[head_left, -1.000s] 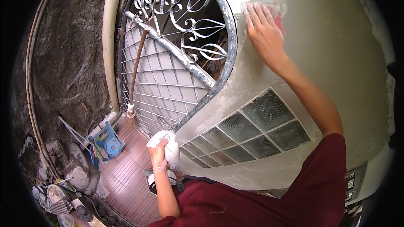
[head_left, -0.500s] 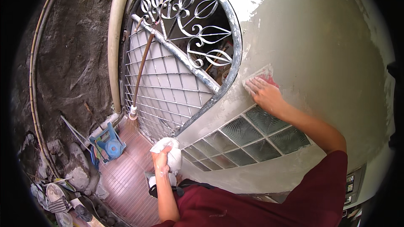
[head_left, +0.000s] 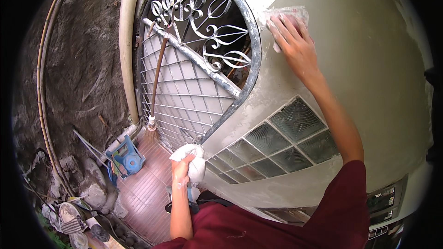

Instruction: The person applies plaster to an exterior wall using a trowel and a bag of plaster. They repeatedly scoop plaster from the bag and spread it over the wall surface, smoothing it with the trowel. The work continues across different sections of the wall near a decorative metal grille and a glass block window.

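My right hand is raised against the grey-green plastered wall, right of the gate's upper edge. Its whitened fingers press a thin, flat pad, whitish with reddish patches, onto the wall. I cannot tell exactly what the pad is made of. Lower down, near the bottom of the gate, my left hand grips a bulging white plastic bag by its gathered top. White smears mark the left wrist. What the bag contains is hidden.
A metal gate with leaf scrollwork stands ahead, a broom leaning on it. Glass blocks are set in the wall below my right arm. A blue plastic stool lies on the tiled floor, near rocks and debris.
My right hand has moved up the wall with the pad, from beside the gate's lower curve to near the whitened patch at the top. My left hand still holds the bag.
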The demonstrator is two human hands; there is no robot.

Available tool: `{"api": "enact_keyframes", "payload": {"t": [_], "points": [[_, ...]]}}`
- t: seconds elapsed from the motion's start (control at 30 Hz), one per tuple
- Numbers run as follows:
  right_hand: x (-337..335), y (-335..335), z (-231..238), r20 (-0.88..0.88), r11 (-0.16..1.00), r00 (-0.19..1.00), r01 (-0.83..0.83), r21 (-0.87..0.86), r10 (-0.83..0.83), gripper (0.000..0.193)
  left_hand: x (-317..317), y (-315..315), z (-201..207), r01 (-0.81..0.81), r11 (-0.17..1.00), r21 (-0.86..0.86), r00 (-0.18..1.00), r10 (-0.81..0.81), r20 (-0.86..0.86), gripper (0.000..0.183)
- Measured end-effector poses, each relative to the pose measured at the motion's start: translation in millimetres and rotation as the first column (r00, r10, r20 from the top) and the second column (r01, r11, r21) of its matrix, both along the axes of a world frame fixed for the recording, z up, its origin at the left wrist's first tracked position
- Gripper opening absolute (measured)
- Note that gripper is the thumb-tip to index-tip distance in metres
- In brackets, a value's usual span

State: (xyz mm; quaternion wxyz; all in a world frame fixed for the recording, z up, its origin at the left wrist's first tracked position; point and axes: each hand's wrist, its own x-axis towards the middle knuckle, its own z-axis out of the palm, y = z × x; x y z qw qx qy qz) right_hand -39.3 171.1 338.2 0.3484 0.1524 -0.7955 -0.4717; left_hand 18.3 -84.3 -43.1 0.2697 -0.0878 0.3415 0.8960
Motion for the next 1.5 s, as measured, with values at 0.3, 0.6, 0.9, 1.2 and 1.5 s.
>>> {"api": "enact_keyframes", "payload": {"t": [0.3,0.6,0.9,1.2,1.5], "points": [[-36,20,1,0.147,0.946,0.978,0.1,0.309,-0.151,0.025,19,9,-4,0.058,0.997,-0.042,0.998,-0.057,0.019,0.029],[-4,20,-1,0.045,0.958,0.997,0.051,0.284,-0.066,0.032,12,16,-8,0.09,0.994,-0.067,0.996,-0.091,-0.013,0.029],[109,-14,-24,0.214,0.869,0.961,0.254,-0.425,-0.176,0.062,-82,43,102,0.3,0.939,-0.169,0.704,-0.337,-0.625,0.055],[182,28,-75,0.369,0.525,0.913,0.403,-0.75,-0.173,0.067,-178,128,266,-0.3,0.881,-0.366,0.044,-0.37,-0.928,0.071],[201,58,-110,0.256,0.383,0.957,0.29,-0.877,-0.139,0.063,-201,160,297,-0.491,0.741,-0.458,0.082,-0.484,-0.871,0.072]]}}
